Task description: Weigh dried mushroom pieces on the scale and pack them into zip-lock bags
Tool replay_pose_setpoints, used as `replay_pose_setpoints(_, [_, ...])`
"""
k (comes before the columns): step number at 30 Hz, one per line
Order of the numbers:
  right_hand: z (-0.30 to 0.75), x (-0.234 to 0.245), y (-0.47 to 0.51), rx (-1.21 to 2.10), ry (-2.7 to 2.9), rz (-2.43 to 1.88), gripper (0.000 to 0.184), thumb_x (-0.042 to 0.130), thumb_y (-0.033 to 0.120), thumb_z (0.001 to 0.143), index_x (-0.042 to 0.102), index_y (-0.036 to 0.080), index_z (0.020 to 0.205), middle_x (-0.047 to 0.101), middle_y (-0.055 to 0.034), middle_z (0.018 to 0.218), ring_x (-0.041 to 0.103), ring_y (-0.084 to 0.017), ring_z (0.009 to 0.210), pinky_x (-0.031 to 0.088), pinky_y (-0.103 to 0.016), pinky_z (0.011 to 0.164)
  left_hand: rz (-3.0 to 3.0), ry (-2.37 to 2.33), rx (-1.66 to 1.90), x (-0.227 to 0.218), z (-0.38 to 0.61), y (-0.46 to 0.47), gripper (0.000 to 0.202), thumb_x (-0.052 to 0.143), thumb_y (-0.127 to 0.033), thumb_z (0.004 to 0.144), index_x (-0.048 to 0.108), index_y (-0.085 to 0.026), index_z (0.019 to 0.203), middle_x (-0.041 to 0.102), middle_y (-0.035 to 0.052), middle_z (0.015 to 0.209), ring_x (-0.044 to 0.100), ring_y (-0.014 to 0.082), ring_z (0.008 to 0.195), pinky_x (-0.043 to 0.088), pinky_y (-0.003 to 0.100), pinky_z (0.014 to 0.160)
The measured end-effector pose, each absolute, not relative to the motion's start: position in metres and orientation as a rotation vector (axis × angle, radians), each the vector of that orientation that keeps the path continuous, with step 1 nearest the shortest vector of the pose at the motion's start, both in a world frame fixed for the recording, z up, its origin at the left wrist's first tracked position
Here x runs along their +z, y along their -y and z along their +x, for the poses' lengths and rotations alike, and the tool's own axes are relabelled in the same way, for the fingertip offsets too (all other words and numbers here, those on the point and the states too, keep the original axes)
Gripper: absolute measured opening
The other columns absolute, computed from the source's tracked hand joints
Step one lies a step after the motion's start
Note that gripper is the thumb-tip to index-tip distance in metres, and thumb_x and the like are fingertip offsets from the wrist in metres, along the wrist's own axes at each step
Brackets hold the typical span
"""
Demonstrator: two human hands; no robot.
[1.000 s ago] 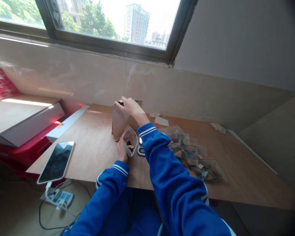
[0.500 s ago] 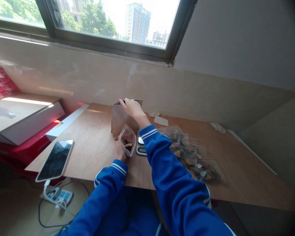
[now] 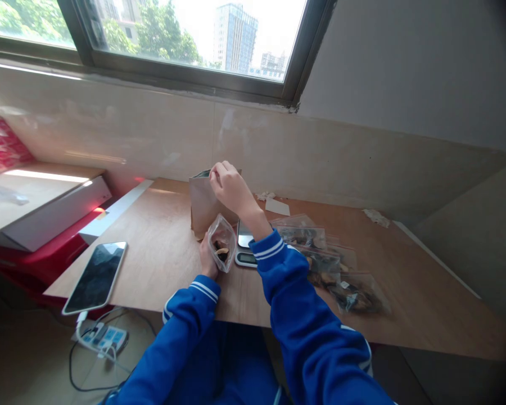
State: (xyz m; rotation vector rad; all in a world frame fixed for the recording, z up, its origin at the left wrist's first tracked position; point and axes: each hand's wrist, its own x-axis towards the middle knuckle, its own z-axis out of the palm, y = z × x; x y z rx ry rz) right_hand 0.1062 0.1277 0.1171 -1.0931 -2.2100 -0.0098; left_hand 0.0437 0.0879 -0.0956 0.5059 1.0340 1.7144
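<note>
On the tabletop (image 3: 160, 264), my right hand (image 3: 231, 188) pinches the rim of the kraft paper bag (image 3: 202, 205) while my left hand (image 3: 206, 260) holds up a zip bag (image 3: 221, 239) of dark pieces (image 3: 221, 252); a slack grip could spill them onto the digital scale (image 3: 244, 247).

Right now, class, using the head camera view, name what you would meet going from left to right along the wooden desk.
Smartphone → brown paper bag → digital scale → filled zip-top bags
</note>
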Motion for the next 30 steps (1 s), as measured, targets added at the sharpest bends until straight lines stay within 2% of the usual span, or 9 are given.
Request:
replay_pose_setpoints(3, [0.125,0.118,-0.1,0.358,2.405,-1.06,0.025,0.038,0.01,0.09,0.062,0.015,0.091,0.066,-0.0046,0.087,0.061,-0.015,0.079,0.044,-0.024,0.072,0.476,-1.03,1.751,-0.095,0.044,-0.088,0.037,0.057,-0.046,0.08,0.072,-0.013,0.086,0.071,0.0107,0.087,0.065,0.0195,0.079,0.051,0.03,0.071])
replay_pose_setpoints(6, [0.137,0.104,-0.083,0.634,2.775,-1.248,0.021,0.047,0.008,0.082,0.065,0.017,0.077,0.067,-0.0035,0.076,0.061,-0.015,0.068,0.042,-0.023,0.06,0.398,-0.951,1.798,-0.097,0.045,-0.089,0.033,0.061,-0.043,0.079,0.072,-0.013,0.089,0.073,0.0087,0.088,0.066,0.0207,0.083,0.051,0.031,0.077])
replay_pose_setpoints(9, [0.137,0.081,-0.08,0.527,2.984,-1.319,0.013,0.06,0.009,0.075,0.067,0.016,0.084,0.069,-0.0081,0.095,0.064,-0.019,0.082,0.045,-0.023,0.062,0.372,-0.876,1.791,-0.098,0.046,-0.09,0.04,0.063,-0.047,0.078,0.071,-0.012,0.094,0.073,0.0083,0.091,0.066,0.0216,0.09,0.051,0.033,0.082])
replay_pose_setpoints(12, [0.131,0.058,-0.084,0.455,3.106,-1.262,0.042,0.078,0.015,0.061,0.065,0.015,0.101,0.064,-0.0113,0.116,0.062,-0.024,0.1,0.05,-0.024,0.072,0.393,-0.836,1.74,-0.098,0.047,-0.09,0.051,0.062,-0.056,0.077,0.069,-0.009,0.096,0.072,0.0105,0.091,0.068,0.0228,0.088,0.051,0.035,0.082])
replay_pose_setpoints(15, [0.128,0.042,-0.087,0.454,3.195,-1.351,0.056,0.085,0.019,0.051,0.064,0.017,0.102,0.063,-0.0109,0.116,0.06,-0.027,0.104,0.053,-0.027,0.075,0.458,-0.827,1.714,-0.098,0.047,-0.09,0.051,0.066,-0.055,0.074,0.068,-0.009,0.096,0.072,0.0103,0.09,0.068,0.0214,0.083,0.051,0.033,0.081])
replay_pose_setpoints(20, [0.132,0.023,-0.09,0.386,3.134,-1.331,0.047,0.084,0.014,0.051,0.067,0.016,0.094,0.064,-0.0118,0.116,0.06,-0.028,0.106,0.052,-0.028,0.079,0.523,-0.859,1.727,-0.097,0.048,-0.087,0.046,0.069,-0.051,0.073,0.068,-0.009,0.093,0.072,0.0086,0.088,0.068,0.0199,0.081,0.049,0.032,0.08])
replay_pose_setpoints(25, [0.136,0.007,-0.095,0.474,3.067,-1.345,0.031,0.078,0.024,0.065,0.069,0.016,0.094,0.069,-0.0105,0.104,0.064,-0.026,0.093,0.052,-0.029,0.075,0.581,-0.914,1.704,-0.094,0.05,-0.085,0.039,0.074,-0.045,0.067,0.068,-0.01,0.082,0.071,0.0064,0.079,0.065,0.0196,0.077,0.049,0.032,0.078])
replay_pose_setpoints(28, [0.135,0.0,-0.093,0.346,3.046,-1.224,0.032,0.074,0.025,0.07,0.069,0.011,0.098,0.067,-0.0158,0.109,0.062,-0.029,0.1,0.05,-0.033,0.086,0.567,-0.921,1.716,-0.096,0.05,-0.087,0.036,0.075,-0.042,0.066,0.068,-0.01,0.082,0.07,0.0053,0.079,0.064,0.0183,0.077,0.049,0.032,0.078])
replay_pose_setpoints(30, [0.134,-0.005,-0.088,0.277,3.024,-1.176,0.039,0.073,0.021,0.071,0.066,0.007,0.107,0.063,-0.0193,0.118,0.059,-0.03,0.109,0.047,-0.035,0.096,0.55,-0.931,1.722,-0.1,0.049,-0.089,0.034,0.074,-0.042,0.066,0.067,-0.012,0.08,0.069,0.004,0.078,0.063,0.0178,0.076,0.049,0.032,0.078])
